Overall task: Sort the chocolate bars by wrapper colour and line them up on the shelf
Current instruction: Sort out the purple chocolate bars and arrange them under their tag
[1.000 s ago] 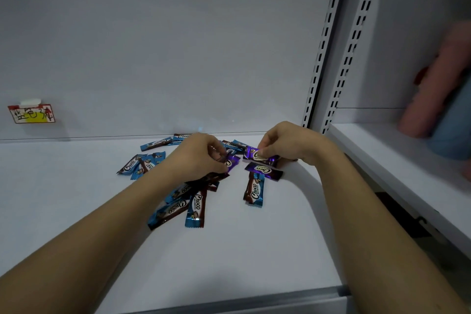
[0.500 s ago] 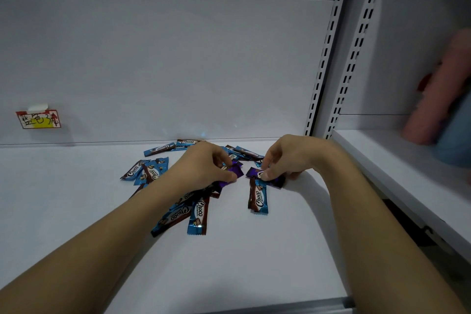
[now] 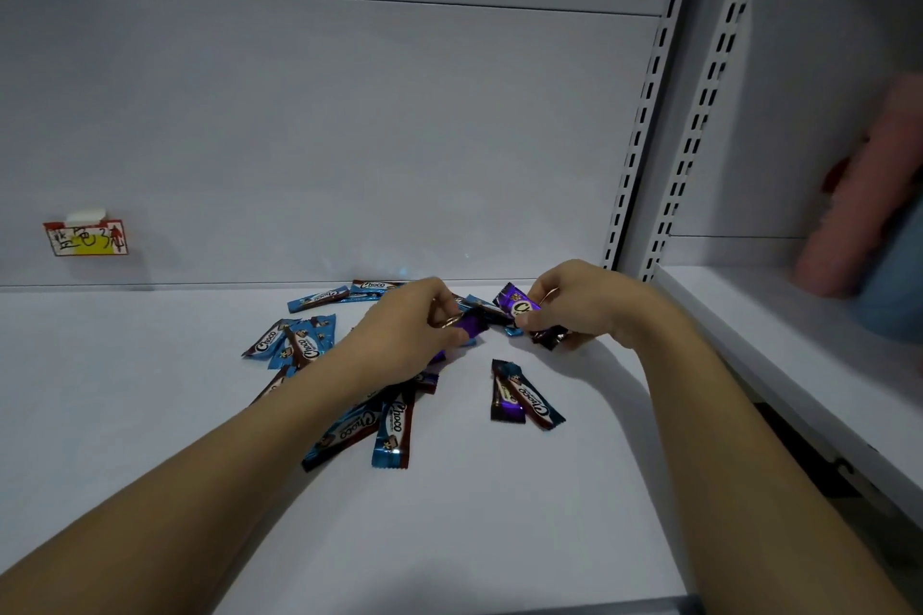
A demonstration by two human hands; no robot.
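Head view: the left hand (image 3: 409, 340) pinches a purple bar (image 3: 467, 326) at the centre of the loose pile (image 3: 349, 380) on the shelf (image 3: 150, 415). The right hand (image 3: 574, 305), at 3 o'clock of the left, grips a second purple bar (image 3: 517, 307) lifted off the surface; a darker wrapper (image 3: 549, 337) sits under its fingers. Blue bars (image 3: 294, 340) lie at 9 o'clock and blue bars nearer the camera (image 3: 392, 432) at 6 o'clock of the hands.

Step in hand, as judged: extracting purple bars from the mixed pile; no row exists yet. The next move calls for a bare stretch of shelf and parallel placement.

Against the earlier frame, the right hand's bar has risen from the shelf, exposing a purple-and-blue pair (image 3: 519, 397) at 5 o'clock.
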